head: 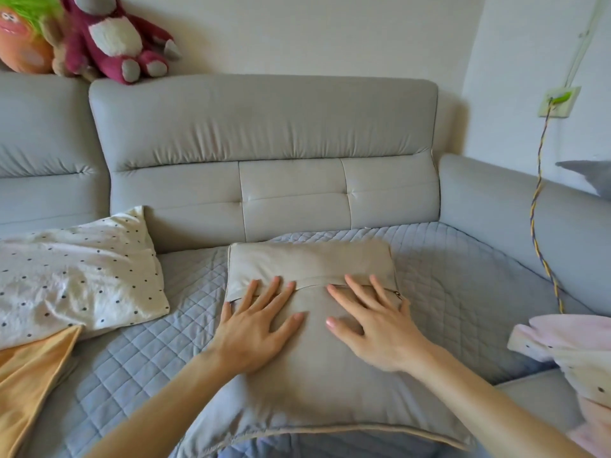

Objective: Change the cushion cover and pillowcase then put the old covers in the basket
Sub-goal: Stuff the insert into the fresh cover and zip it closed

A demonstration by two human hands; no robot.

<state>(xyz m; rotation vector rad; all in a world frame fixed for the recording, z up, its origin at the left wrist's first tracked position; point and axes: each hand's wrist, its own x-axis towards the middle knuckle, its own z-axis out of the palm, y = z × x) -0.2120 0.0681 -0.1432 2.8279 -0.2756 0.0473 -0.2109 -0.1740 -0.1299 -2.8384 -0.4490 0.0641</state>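
As you lean over the grey sofa (pixel 264 127), its seat lies under a quilted blue-grey mat (pixel 463 266) that runs from the backrest toward you. On that mat, in the middle of your view, lies the beige cushion (pixel 307 375), flat, with its zip side facing up and its near edge close to the bottom of the frame. To its left, apart from it, the white pillow with dark dots (pixel 76 276) rests on the mat with its far corner just beside the backrest. An orange cover (pixel 29 375) lies at the lower left, its upper corner touching the pillow's near edge. At the right edge a pink and cream bundle of fabric (pixel 575 345) shows only in part. A magenta plush toy (pixel 112 38) sits on top of the backrest at upper left. Your left hand (pixel 254 328) lies flat on the cushion, fingers straight and spread, gripping nothing, fingertips reaching the zip seam. Your right hand (pixel 373 322) lies flat beside it in the same way, fingers spread across the seam, holding nothing. The zip pull (pixel 397 294) sits at the seam's right end, just beside your right little finger.
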